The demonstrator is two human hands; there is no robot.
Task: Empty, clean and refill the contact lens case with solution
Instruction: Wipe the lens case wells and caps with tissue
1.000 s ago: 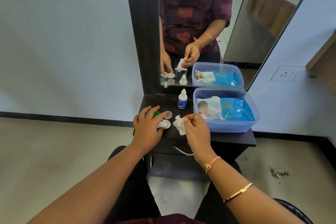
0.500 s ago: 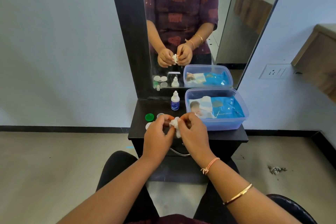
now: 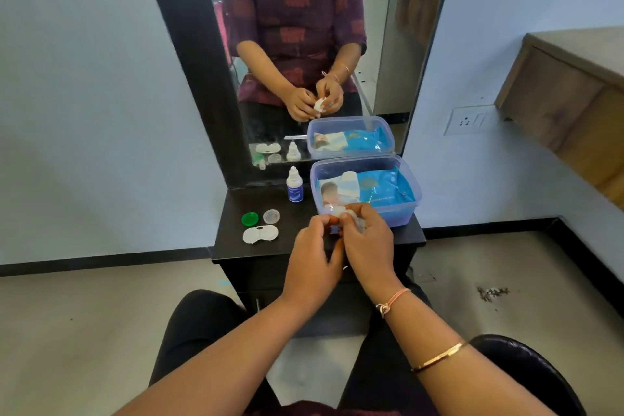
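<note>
Head view, looking down over both forearms at a small dark table (image 3: 236,209) set against a mirror (image 3: 304,27).

Hands held close together above the table's front right part, just before the box (image 3: 417,201). Left hand (image 3: 312,267): fingers curled, thumb and fingertips pressed together, pinching the near side of a crumpled white tissue (image 3: 353,214). Right hand (image 3: 369,246): fingers curled round the tissue from the right, thumb tip against it. Small orange bit (image 3: 334,220) between the two thumbs; too small to name.

Case (image 3: 260,234) flat on the table, left of the hands and apart from them, untouched, both caps off. Cannot tell whether the wells hold anything. Green cap (image 3: 250,218) just behind the case on the left; clear cap (image 3: 271,216) beside it on the right, the two apart.

Bottle (image 3: 294,186) upright farther back, near the mirror's foot, just left of the box. Box translucent blue, lidless, at the table's right rear, with a blue wipes pack (image 3: 385,189) lying inside.

In the mirror: the same two hands with the tissue between them, plus case, bottle and box doubled.

On the right wrist a thread band (image 3: 393,300); higher up the forearm a gold bangle (image 3: 439,356). Socket (image 3: 470,120) on the wall right of the mirror.
</note>
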